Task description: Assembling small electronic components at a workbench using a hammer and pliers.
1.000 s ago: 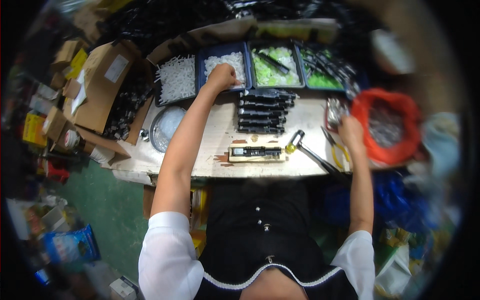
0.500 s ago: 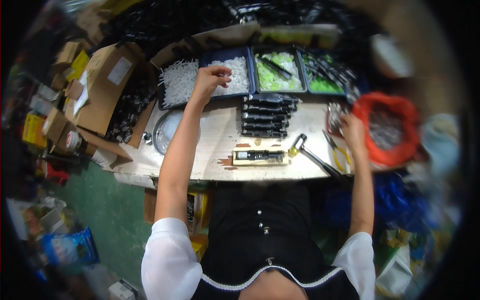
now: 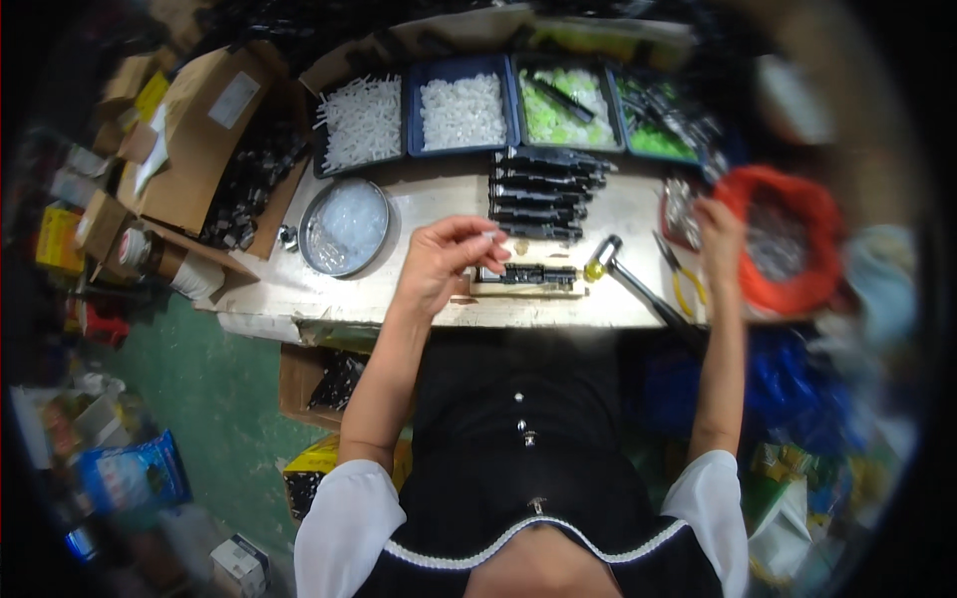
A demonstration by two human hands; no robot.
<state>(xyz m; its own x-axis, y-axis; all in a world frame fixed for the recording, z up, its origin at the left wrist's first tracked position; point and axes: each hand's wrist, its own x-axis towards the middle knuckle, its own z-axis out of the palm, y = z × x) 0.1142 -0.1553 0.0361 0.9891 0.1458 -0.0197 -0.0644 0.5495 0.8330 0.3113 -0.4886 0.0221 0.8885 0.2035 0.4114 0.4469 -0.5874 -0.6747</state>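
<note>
My left hand (image 3: pixel 449 264) hovers just left of and partly over a pale wooden block (image 3: pixel 533 290). Its fingers are pinched together; whatever they hold is too small to make out. In that block lies a black elongated part (image 3: pixel 538 274), partly covered by the hand. At the right, my right hand (image 3: pixel 720 234) is beside a small red-edged tray of metal pieces (image 3: pixel 682 211). Its thumb and fingertips are drawn together, and what is between them cannot be made out. A hammer (image 3: pixel 638 284) and yellow-handled pliers (image 3: pixel 682 271) lie between the hands.
Behind the block, several black parts (image 3: pixel 543 194) lie stacked. Bins of white tubes (image 3: pixel 361 125), white caps (image 3: pixel 462 112) and green-white pieces (image 3: pixel 566 110) line the back. A round metal dish (image 3: pixel 344 227) sits left, a red bag (image 3: pixel 778 239) right, a cardboard box (image 3: pixel 204 140) far left.
My left hand has come back from the white-cap bin toward the wooden block. My right hand remains by the small metal-piece tray. The view has shifted slightly.
</note>
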